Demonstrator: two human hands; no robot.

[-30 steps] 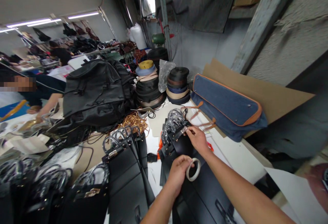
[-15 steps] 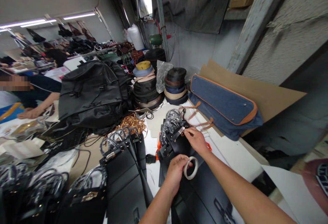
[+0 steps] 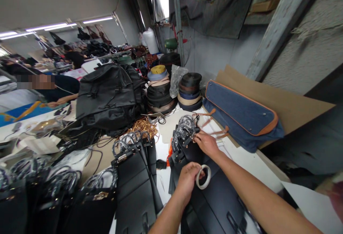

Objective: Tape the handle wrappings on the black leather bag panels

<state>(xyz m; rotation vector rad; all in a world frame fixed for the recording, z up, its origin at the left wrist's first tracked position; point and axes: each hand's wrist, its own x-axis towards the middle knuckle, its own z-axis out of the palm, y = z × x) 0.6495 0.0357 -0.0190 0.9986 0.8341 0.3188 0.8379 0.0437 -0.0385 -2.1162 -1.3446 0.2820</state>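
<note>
A roll of pale tape (image 3: 208, 181) hangs from my left hand (image 3: 189, 177), whose fingers are closed on its rim. My right hand (image 3: 206, 143) pinches at the metal clasp near the top of a black bag (image 3: 211, 187); what lies between the fingertips is too small to make out. Plastic-wrapped handles (image 3: 184, 128) rise from the stacked bags just left of that hand. Beside them on the left stand more flat black bags (image 3: 135, 180) with wrapped handles.
Strap rolls (image 3: 189, 91), a large black bag (image 3: 109, 96) and brown laces (image 3: 144, 127) lie farther back. A blue bag (image 3: 241, 110) leans against cardboard at right. Wrapped-handle bags (image 3: 93, 205) fill the lower left. A person (image 3: 65, 85) works at far left.
The view has turned left, so the scene sits farther right. My left hand still holds the tape roll, and my right hand stays at the clasp.
</note>
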